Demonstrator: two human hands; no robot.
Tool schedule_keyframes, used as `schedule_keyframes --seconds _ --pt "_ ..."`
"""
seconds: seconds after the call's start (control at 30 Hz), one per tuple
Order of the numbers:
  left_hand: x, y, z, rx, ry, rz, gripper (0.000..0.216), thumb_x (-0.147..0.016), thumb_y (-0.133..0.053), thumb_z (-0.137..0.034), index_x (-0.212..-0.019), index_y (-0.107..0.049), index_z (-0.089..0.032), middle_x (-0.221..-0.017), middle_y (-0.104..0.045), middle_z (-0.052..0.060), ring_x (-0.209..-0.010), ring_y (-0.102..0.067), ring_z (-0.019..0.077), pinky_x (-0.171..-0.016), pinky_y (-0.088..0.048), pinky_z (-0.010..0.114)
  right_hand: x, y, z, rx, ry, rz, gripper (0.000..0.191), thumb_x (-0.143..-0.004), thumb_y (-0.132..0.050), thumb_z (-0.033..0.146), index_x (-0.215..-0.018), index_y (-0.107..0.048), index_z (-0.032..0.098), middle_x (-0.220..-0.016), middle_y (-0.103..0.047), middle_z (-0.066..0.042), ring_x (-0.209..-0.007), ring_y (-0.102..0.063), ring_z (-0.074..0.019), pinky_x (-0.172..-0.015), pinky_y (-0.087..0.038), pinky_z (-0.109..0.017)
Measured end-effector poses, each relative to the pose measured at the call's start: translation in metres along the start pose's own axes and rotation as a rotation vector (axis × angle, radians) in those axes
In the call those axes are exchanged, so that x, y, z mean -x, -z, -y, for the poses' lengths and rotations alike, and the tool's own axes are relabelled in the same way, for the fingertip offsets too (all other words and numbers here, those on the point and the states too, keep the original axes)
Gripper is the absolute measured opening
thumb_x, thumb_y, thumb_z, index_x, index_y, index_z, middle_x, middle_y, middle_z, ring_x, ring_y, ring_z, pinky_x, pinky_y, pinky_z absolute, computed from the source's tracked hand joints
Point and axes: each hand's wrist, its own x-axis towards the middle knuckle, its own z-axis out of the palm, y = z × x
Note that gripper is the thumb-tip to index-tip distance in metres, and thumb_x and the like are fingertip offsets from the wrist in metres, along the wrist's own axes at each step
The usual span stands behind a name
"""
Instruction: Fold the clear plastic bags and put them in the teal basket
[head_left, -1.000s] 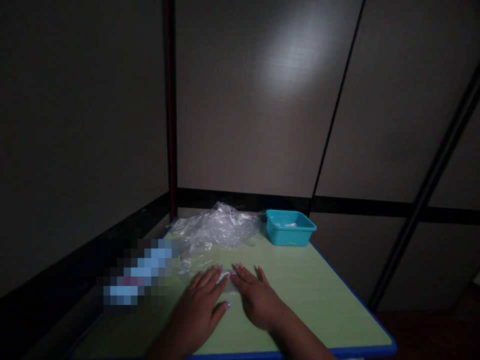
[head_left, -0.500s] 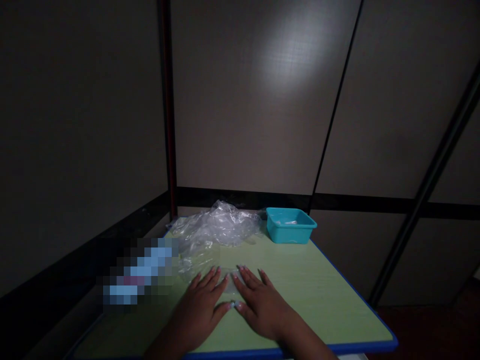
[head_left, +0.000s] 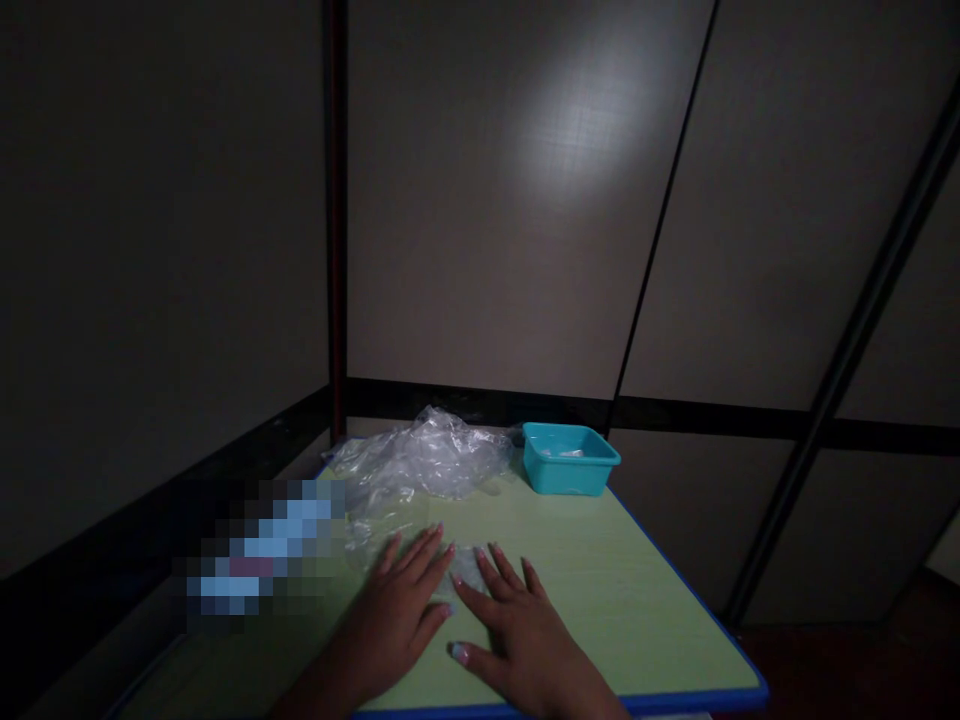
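A small piece of clear plastic, perhaps a bag (head_left: 468, 567), lies flat on the table under my fingers. My left hand (head_left: 401, 610) rests palm down at its left side, fingers stretched out. On its right side, my right hand (head_left: 517, 625) lies palm down with the fingers spread and the thumb out to the left. Neither hand grips anything. Just beyond the left fingertips begins a crumpled heap of clear plastic bags (head_left: 435, 455). Parts of the flat piece are hidden beneath my fingers.
The pale green table (head_left: 615, 600) has a blue edge. A turquoise basin (head_left: 568, 475) with something clear or whitish inside stands at the back right. At the left lies a pixelated blue item (head_left: 266, 545). Dark panelled walls (head_left: 487, 200) rise behind and at the left.
My thumbs, touching before, are now apart. The right hand has come nearer to me, its fingers more spread. The whole view has shifted slightly.
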Motion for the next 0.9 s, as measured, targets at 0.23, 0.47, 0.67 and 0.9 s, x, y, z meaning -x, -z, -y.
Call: schedule_keyframes --seconds 0.23,0.47,0.67,0.9 --pt "-0.031 -0.005 -0.041 0.215 -0.063 0.172 0.055 -0.093 -0.027 -0.047 -0.142 -0.015 -0.024 -0.148 -0.015 0.003 -0.135 -0.016 0.0197 -0.11 -0.017 0.041 -0.001 -0.002 0.002 0.032 0.011 -0.021 0.072 -0.082 -0.043 0.058 -0.141 -0.007 0.037 -0.149 -0.003 0.0 -0.134 0.004 -0.0287 -0.105 -0.003 -0.056" --pt "-0.026 -0.014 -0.033 0.154 0.098 0.181 0.063 -0.091 -0.016 -0.055 -0.142 -0.018 -0.018 -0.147 -0.013 0.007 -0.136 -0.012 0.0205 -0.109 -0.016 0.04 0.0 -0.001 0.001 0.046 0.015 -0.004 0.064 -0.082 -0.041 0.06 -0.139 -0.019 0.04 -0.149 -0.005 0.0 -0.135 0.002 -0.0282 -0.104 -0.003 -0.056" --pt "-0.018 -0.014 -0.017 0.072 0.167 0.16 0.067 -0.09 -0.015 -0.059 -0.141 -0.021 -0.015 -0.146 -0.018 0.009 -0.135 -0.014 0.0213 -0.108 -0.017 0.04 0.001 0.001 0.004 0.045 -0.022 0.023 0.06 -0.082 -0.037 0.063 -0.136 -0.029 0.038 -0.149 -0.012 -0.004 -0.135 0.001 -0.0292 -0.103 -0.002 -0.058" --pt "-0.013 -0.02 0.002 0.003 0.188 0.134 0.065 -0.09 -0.018 -0.058 -0.139 -0.027 -0.016 -0.146 -0.02 0.01 -0.135 -0.015 0.0229 -0.108 -0.018 0.042 0.004 0.0 0.004 0.034 -0.018 -0.001 0.064 -0.083 -0.035 0.064 -0.139 -0.021 0.038 -0.148 -0.013 -0.006 -0.135 -0.002 -0.0278 -0.102 -0.001 -0.059"
